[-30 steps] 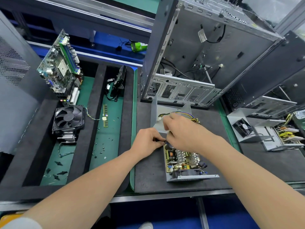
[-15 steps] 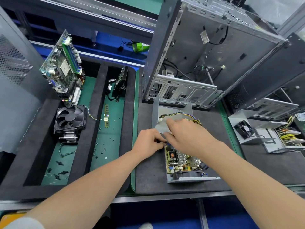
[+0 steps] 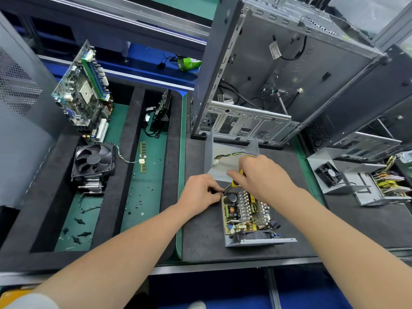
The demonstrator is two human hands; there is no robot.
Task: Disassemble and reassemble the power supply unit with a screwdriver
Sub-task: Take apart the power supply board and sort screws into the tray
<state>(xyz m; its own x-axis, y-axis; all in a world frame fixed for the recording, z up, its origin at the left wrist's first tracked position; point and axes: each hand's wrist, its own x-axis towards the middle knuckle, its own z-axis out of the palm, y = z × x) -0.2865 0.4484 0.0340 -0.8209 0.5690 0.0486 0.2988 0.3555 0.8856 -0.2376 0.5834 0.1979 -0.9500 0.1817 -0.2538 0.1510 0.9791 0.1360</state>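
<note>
Now right hand grips screwdriver; left hand pinches small dark bit at power supply unit's 11 o'clock corner.

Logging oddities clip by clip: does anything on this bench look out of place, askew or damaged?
Nothing looks damaged. Loose screws lie scattered over the green mat, and the motherboard stands tilted on edge; both suit a teardown. The power supply unit lies open.

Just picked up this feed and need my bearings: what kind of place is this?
Probably a computer repair or teardown bench: a stripped PC case stands open, a bare motherboard is propped up, and an opened power supply lies with its circuit board exposed.
</note>
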